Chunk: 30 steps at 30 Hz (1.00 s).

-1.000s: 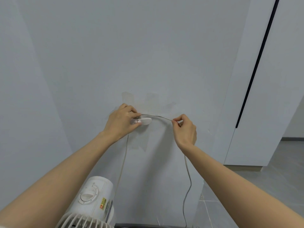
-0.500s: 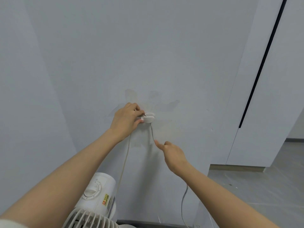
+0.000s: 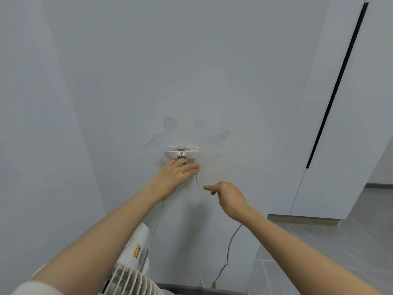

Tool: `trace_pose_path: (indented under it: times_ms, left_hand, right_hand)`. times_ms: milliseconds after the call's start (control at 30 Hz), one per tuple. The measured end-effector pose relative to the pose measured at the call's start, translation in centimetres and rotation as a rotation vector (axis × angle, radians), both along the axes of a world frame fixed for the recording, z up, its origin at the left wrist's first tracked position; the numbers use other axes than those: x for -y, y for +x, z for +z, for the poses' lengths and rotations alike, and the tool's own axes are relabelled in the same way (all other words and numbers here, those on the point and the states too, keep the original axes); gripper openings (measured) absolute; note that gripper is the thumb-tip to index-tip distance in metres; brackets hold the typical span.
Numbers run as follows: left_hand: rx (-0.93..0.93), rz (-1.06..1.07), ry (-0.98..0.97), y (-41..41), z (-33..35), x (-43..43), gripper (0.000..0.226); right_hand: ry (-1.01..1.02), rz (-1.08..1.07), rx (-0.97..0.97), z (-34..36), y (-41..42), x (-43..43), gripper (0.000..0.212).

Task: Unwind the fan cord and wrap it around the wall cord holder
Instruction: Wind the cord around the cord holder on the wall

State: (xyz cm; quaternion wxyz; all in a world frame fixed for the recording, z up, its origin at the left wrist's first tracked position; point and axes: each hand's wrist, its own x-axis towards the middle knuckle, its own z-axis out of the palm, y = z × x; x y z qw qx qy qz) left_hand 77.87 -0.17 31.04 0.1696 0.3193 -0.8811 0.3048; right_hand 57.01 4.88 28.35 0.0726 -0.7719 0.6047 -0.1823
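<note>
Cord (image 3: 197, 180) partly wound on wall cord holder (image 3: 181, 153), centre frame; right hand (image 3: 230, 195) pinches slack; left hand (image 3: 175, 174) grip unclear; long tail unwrapped.
</note>
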Motion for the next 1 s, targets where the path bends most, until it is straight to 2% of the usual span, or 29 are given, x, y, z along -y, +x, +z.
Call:
trace_pose_path:
  times_ms: [100,200,267,333,400,500,633,800,900,1000]
  left_hand:
    - [-0.005,0.146,0.218,0.3,-0.7,-0.5,0.089]
    - [-0.026,0.334,0.407,0.3,-1.8,-0.8,0.09]
    - [-0.084,0.345,0.47,0.3,-2.3,-0.7,0.078]
    - [-0.175,0.302,0.554,0.4,-2.1,-0.6,0.052]
    - [-0.318,0.248,0.629,0.7,-1.7,-0.3,0.028]
    - [-0.658,0.213,0.742,0.5,-1.3,-0.4,0.009]
    - [-1.15,0.187,0.946,-0.4,-0.5,-0.5,0.014]
    - [-1.704,0.305,0.948,-0.8,0.1,0.3,0.021]
    - [-1.88,0.356,0.885,-0.2,0.3,0.8,0.031]
    - [-1.873,0.374,0.798,0.9,0.5,1.5,0.028]
  right_hand:
    - [0.056,0.031,0.023,0.6,0.1,-0.3,0.06]
    - [0.135,0.037,0.011,1.2,0.2,-0.8,0.045]
    - [0.126,-0.011,-0.021,1.6,0.1,-1.1,0.037]
    - [0.08,-0.063,-0.023,2.1,-0.1,-1.6,0.03]
    - [0.014,-0.099,0.01,3.0,-0.2,-2.0,0.027]
    - [-0.108,-0.122,0.07,4.3,0.3,-2.6,0.025]
    - [-0.199,-0.127,0.119,6.0,1.2,-2.9,0.025]
    - [-0.206,-0.068,0.166,7.5,2.7,-3.0,0.025]
    - [-0.209,-0.028,0.133,8.1,3.3,-2.8,0.026]
    - [-0.194,-0.003,0.12,8.2,3.5,-2.4,0.027]
